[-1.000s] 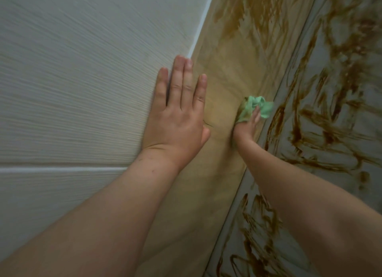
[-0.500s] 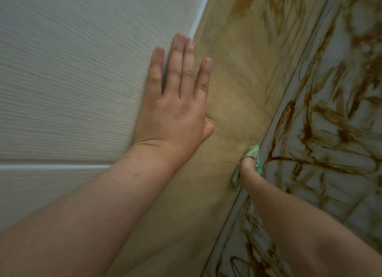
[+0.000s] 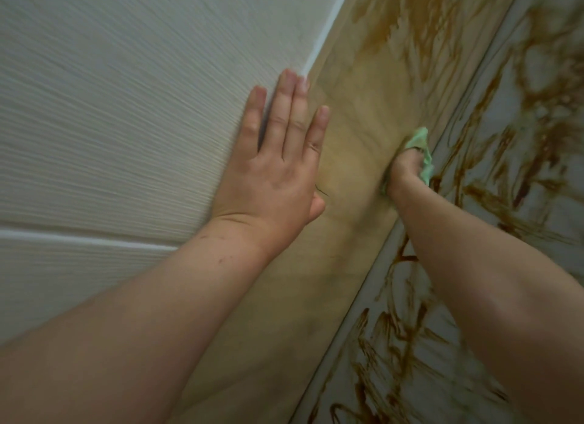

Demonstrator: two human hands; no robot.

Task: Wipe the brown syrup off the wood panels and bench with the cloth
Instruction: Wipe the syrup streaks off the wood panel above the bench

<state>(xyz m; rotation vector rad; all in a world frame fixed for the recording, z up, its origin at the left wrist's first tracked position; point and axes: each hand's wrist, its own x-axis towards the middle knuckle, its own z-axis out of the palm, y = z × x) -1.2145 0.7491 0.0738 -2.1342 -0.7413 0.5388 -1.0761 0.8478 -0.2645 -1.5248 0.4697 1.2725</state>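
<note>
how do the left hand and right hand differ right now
The left hand lies flat and open, fingers spread, on the pale wall panel; the right hand is curled shut around the green cloth. The left holds nothing and shows in full; the right is partly hidden by the cloth. Both press on surfaces, forearms bare.

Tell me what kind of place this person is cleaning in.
Hard to say for certain; probably an indoor corner with built-in woodwork. Pale ribbed wall panels meet a tan wood panel and a grey bench surface streaked with brown syrup, which the right hand wipes with a green cloth.
</note>
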